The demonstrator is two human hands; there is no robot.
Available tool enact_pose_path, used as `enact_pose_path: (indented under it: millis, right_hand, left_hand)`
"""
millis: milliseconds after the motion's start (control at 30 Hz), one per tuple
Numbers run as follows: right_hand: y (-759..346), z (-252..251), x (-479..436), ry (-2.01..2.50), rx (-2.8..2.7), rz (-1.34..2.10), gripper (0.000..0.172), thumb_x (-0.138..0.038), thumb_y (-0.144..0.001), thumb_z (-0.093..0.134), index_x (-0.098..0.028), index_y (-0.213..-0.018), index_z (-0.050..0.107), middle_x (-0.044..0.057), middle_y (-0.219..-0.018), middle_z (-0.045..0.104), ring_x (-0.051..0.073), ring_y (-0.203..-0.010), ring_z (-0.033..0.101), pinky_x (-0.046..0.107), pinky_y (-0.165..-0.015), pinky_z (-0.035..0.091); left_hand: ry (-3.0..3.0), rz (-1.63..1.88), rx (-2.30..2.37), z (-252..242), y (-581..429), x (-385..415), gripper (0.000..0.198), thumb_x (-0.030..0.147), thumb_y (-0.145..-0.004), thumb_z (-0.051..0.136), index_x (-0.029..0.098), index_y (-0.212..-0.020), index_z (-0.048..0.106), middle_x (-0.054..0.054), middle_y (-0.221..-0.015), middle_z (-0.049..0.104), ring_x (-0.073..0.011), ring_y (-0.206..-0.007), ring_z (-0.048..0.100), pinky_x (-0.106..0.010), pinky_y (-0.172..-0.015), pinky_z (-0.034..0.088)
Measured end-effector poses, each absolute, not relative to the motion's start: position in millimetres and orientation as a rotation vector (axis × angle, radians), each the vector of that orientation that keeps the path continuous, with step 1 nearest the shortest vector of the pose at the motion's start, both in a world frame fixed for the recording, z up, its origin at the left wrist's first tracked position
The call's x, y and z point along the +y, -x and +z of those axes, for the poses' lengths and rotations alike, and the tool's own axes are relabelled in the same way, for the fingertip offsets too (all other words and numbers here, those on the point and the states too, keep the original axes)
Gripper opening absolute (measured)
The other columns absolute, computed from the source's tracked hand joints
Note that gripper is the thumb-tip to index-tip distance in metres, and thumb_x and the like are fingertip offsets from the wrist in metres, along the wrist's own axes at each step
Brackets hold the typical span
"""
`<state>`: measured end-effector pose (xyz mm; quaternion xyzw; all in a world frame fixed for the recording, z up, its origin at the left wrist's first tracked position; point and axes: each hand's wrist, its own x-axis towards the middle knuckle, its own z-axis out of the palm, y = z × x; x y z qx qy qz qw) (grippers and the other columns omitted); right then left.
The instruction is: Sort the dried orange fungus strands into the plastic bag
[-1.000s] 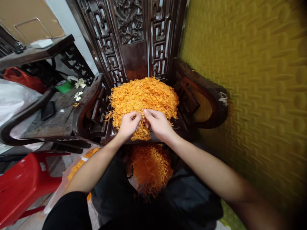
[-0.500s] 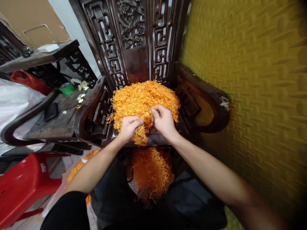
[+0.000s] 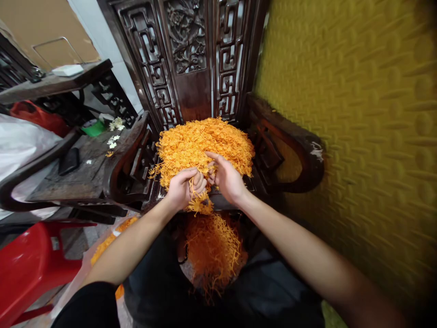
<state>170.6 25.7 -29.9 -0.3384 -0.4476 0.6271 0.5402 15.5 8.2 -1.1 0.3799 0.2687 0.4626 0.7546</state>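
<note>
A large heap of small orange branched pieces, apparently plastic, covers the seat of a dark carved wooden chair. At the heap's front edge my left hand is closed around a small bunch of these orange branched pieces, which dangles below its fingers. Close beside it on the right is my right hand. Its index finger stretches over the heap while its other fingers curl in near the bunch; what they hold, if anything, is hidden. Lower down, between my knees, sits a second pile of orange stringy stems.
A yellow textured wall rises close on the right, beside the chair's curved armrest. To the left, another wooden chair bears a dark wallet-like object, a green tape roll and white flowers. A red plastic stool stands lower left.
My left hand has turned and closed more fully around the orange bunch. My right index finger has straightened toward the left, out of its earlier pinch. The view has shifted slightly.
</note>
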Motion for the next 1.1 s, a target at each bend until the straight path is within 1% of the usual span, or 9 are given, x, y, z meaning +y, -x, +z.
enact_pose_path:
  millis: [100, 200, 333, 433, 567, 667, 800, 933, 1100]
  right_hand:
    - [-165.9, -33.9, 25.1, 0.877, -1.45, 1.136, 0.056, -0.058, -0.104, 0.047, -0.029, -0.151, 0.046, 0.008, -0.113, 0.067, 0.022, -0.095, 0.063, 0.042, -0.089, 0.053]
    - [-161.4, -34.5, 22.7, 0.808, -1.622, 0.845, 0.041, -0.05, -0.104, 0.053, -0.024, -0.136, 0.058, 0.011, -0.12, 0.068, 0.024, -0.107, 0.065, 0.043, -0.099, 0.051]
    - [-160.5, -30.0, 27.6, 0.845, -1.491, 0.792, 0.028, -0.048, -0.102, 0.058, -0.022, -0.1, 0.068, 0.005, -0.093, 0.071, 0.018, -0.087, 0.066, 0.035, -0.083, 0.053]
    - [-183.1, -22.4, 49.8, 0.931, -1.093, 0.903, 0.037, -0.059, -0.096, 0.063, -0.023, -0.089, 0.065, -0.003, -0.065, 0.052, 0.013, -0.057, 0.049, 0.028, -0.055, 0.043]
    - [-225.4, -12.5, 74.3, 0.855, -0.72, 1.013, 0.042, -0.063, -0.087, 0.071, -0.024, -0.086, 0.055, -0.01, -0.057, 0.028, 0.009, -0.047, 0.025, 0.024, -0.044, 0.025]
    - [-228.5, -10.0, 63.8, 0.815, -0.828, 1.373, 0.043, -0.055, -0.08, 0.082, -0.021, -0.101, 0.065, -0.009, -0.06, 0.038, 0.009, -0.051, 0.036, 0.025, -0.049, 0.036]
    - [-207.5, -10.2, 38.2, 0.801, -1.03, 1.529, 0.037, -0.047, -0.081, 0.081, -0.019, -0.103, 0.07, 0.0, -0.081, 0.063, 0.01, -0.059, 0.05, 0.027, -0.052, 0.039]
    - [-195.6, -10.8, 23.4, 0.928, -1.501, 1.045, 0.024, -0.034, -0.099, 0.057, -0.019, -0.108, 0.073, 0.006, -0.092, 0.07, 0.015, -0.07, 0.057, 0.033, -0.067, 0.048]
    - [-182.1, -16.6, 11.7, 1.019, -1.902, 0.441, 0.033, -0.044, -0.102, 0.06, -0.02, -0.121, 0.072, 0.011, -0.107, 0.072, 0.024, -0.093, 0.067, 0.038, -0.083, 0.05]
  left_hand:
    - [-0.705, 0.95, 0.57, 0.5, -18.7, 8.0, 0.042, 0.03, -0.09, 0.054, 0.017, -0.051, 0.047, 0.002, -0.044, 0.032, -0.0098, -0.036, 0.034, -0.025, -0.04, 0.029]
    - [-0.629, 0.911, 0.543, 1.8, -17.9, 7.7, 0.043, 0.03, -0.09, 0.054, 0.019, -0.051, 0.041, 0.004, -0.043, 0.025, -0.0091, -0.035, 0.028, -0.024, -0.039, 0.025]
    - [-0.645, 0.836, 0.53, 1.8, -12.2, 5.5, 0.051, 0.034, -0.083, 0.064, 0.02, -0.048, 0.03, 0.005, -0.043, 0.02, -0.0077, -0.036, 0.026, -0.024, -0.04, 0.025]
    - [-0.73, 0.827, 0.52, 4.7, -4.0, 3.8, 0.058, 0.036, -0.078, 0.068, 0.02, -0.044, 0.024, 0.004, -0.039, 0.018, -0.0073, -0.035, 0.026, -0.026, -0.04, 0.026]
    - [-0.806, 1.008, 0.586, 10.7, 7.1, 8.5, 0.047, 0.038, -0.083, 0.072, 0.017, -0.05, 0.045, 0.003, -0.045, 0.034, -0.0069, -0.039, 0.037, -0.023, -0.041, 0.031]
    - [-0.81, 1.115, 0.832, 9.5, 10.0, 16.6, 0.025, 0.038, -0.088, 0.076, 0.015, -0.08, 0.069, 0.001, -0.063, 0.056, -0.0073, -0.051, 0.055, -0.018, -0.044, 0.04]
    - [-0.784, 1.102, 1.003, 5.6, 7.2, 22.6, 0.021, 0.03, -0.092, 0.072, 0.011, -0.102, 0.074, -0.01, -0.092, 0.074, -0.0171, -0.076, 0.076, -0.027, -0.067, 0.062]
    - [-0.767, 1.202, 0.964, 6.8, -1.6, 21.6, 0.018, 0.025, -0.094, 0.068, 0.008, -0.097, 0.075, -0.017, -0.116, 0.077, -0.0237, -0.095, 0.08, -0.033, -0.082, 0.065]
    - [-0.76, 1.305, 0.949, 0.7, -18.9, 17.3, 0.021, 0.028, -0.091, 0.072, 0.01, -0.099, 0.079, -0.016, -0.106, 0.081, -0.0204, -0.092, 0.079, -0.027, -0.077, 0.062]
